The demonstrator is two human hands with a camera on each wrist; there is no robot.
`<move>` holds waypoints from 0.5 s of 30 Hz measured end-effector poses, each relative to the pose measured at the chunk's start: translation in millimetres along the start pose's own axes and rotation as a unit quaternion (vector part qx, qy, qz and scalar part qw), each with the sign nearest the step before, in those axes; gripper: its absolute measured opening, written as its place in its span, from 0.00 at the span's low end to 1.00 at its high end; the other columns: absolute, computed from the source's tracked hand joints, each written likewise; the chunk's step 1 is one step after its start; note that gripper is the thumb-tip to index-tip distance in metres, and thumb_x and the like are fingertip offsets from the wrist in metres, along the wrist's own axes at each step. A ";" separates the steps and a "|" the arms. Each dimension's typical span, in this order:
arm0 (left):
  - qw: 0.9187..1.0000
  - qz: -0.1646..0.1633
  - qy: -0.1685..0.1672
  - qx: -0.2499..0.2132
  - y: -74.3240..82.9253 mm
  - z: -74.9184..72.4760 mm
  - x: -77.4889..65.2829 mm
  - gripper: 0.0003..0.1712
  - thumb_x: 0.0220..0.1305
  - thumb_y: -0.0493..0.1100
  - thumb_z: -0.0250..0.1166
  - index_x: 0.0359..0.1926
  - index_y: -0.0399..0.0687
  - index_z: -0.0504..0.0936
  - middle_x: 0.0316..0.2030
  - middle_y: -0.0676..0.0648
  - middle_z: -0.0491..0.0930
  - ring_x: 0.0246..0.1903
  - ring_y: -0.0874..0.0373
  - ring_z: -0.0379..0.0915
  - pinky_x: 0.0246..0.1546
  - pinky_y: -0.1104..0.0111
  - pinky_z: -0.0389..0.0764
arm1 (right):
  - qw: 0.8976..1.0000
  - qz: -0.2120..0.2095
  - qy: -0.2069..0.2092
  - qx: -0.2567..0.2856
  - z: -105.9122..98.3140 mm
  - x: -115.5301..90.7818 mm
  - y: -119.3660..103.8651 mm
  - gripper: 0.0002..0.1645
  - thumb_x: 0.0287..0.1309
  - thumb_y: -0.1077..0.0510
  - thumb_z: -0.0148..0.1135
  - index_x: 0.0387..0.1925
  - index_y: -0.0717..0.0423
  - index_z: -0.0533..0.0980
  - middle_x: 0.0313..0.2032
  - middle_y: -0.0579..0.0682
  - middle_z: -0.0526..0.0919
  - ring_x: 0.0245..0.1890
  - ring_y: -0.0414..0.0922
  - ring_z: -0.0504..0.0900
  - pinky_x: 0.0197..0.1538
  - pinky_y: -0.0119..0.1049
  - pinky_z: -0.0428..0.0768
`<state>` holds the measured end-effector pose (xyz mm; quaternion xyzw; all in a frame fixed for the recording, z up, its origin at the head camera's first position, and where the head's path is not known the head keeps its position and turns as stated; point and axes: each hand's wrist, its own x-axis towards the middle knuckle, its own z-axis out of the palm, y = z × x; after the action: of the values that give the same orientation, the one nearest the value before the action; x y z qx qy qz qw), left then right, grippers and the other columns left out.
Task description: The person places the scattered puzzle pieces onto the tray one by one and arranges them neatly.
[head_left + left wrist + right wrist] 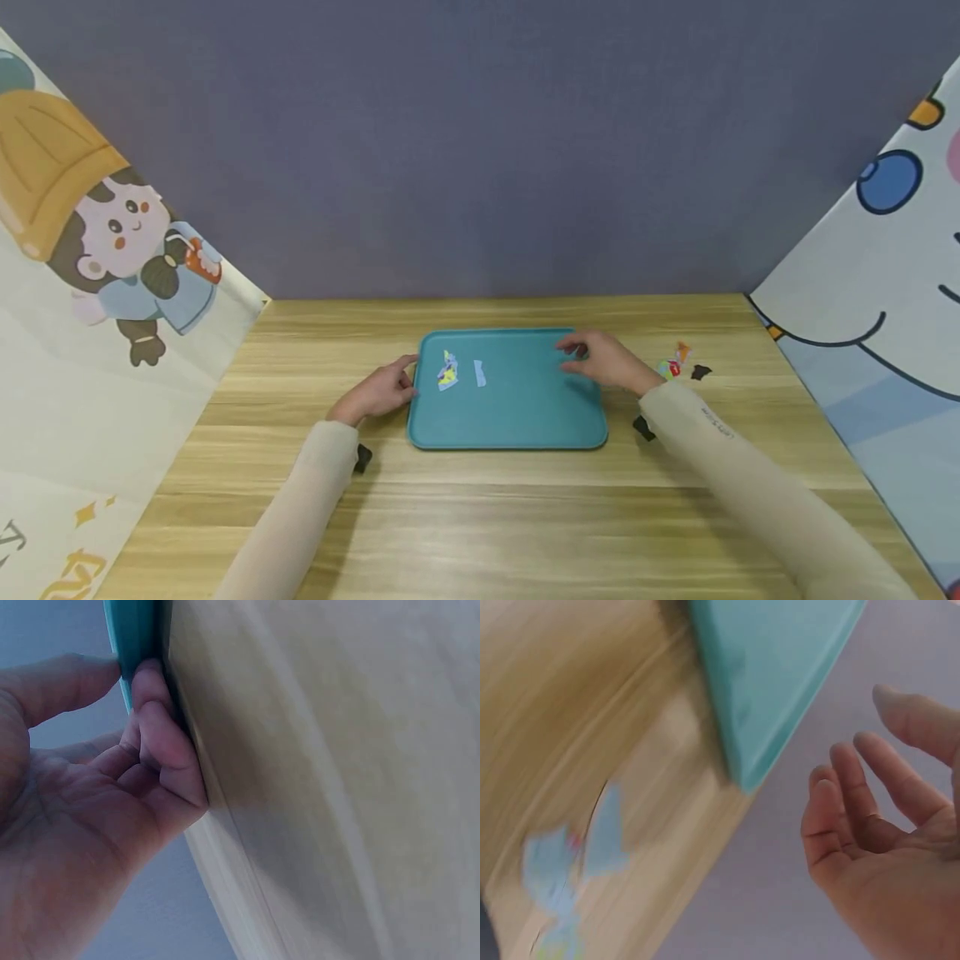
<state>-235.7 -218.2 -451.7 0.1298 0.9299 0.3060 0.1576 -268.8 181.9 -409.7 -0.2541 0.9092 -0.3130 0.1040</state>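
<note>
A teal rectangular tray (pixel 525 417) lies on the wooden table. My left hand (pixel 381 390) is at its left edge; in the left wrist view the thumb is against the rim and the curled fingers (pixel 169 739) lie along the tray's side near the tabletop. Over the tray's upper right part hovers my right hand (pixel 600 358), with fingers loosely bent and nothing between them, also in the right wrist view. On the tray's left half sit a patterned yellow-and-lilac paper piece (pixel 448 377) and a narrow pale-blue piece (pixel 480 373).
Right of the tray, by the right forearm, lie an orange scrap (pixel 682 352), a red-and-green scrap (pixel 669 368) and a dark scrap (pixel 701 372). A grey-blue partition (pixel 495 167) stands behind the table (pixel 480 517). Printed cartoon panels flank both sides.
</note>
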 end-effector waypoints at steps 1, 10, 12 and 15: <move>1.000 0.001 -0.001 0.001 0.2 0.1 0.6 0.38 0.63 0.37 0.61 0.70 0.37 0.55 0.34 0.46 0.78 0.32 0.56 0.74 0.37 0.60 0.75 | 1.000 0.005 0.005 -0.002 -4.9 -5.0 3.6 0.23 0.58 0.58 0.65 0.55 0.61 0.75 0.51 0.58 0.77 0.46 0.53 0.74 0.45 0.46 0.73; 1.000 -0.002 -0.001 0.005 3.4 -0.7 -0.7 0.38 0.63 0.37 0.61 0.70 0.38 0.55 0.34 0.46 0.78 0.33 0.56 0.74 0.37 0.60 0.76 | 0.997 0.067 0.018 -0.029 -37.8 -40.0 38.1 0.25 0.59 0.59 0.63 0.57 0.63 0.73 0.55 0.61 0.73 0.51 0.59 0.71 0.48 0.52 0.72; 1.000 -0.001 -0.001 0.003 3.2 -1.0 -1.2 0.38 0.63 0.37 0.61 0.70 0.38 0.55 0.34 0.45 0.78 0.33 0.55 0.74 0.37 0.60 0.76 | 0.997 0.073 0.015 -0.031 -40.2 -46.7 45.3 0.26 0.58 0.60 0.63 0.57 0.64 0.72 0.57 0.63 0.70 0.52 0.63 0.69 0.48 0.55 0.71; 1.000 0.001 -0.002 0.000 3.0 -1.0 -1.0 0.38 0.63 0.37 0.62 0.70 0.38 0.55 0.34 0.45 0.78 0.33 0.55 0.74 0.37 0.60 0.76 | 0.996 0.079 0.011 -0.044 -40.7 -55.7 53.3 0.28 0.55 0.60 0.66 0.57 0.66 0.72 0.58 0.68 0.67 0.56 0.68 0.64 0.53 0.61 0.66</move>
<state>-234.7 -216.7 -448.9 0.1315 0.9295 0.3058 0.1588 -256.8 268.3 -409.3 -0.1826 0.9403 -0.2666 0.1072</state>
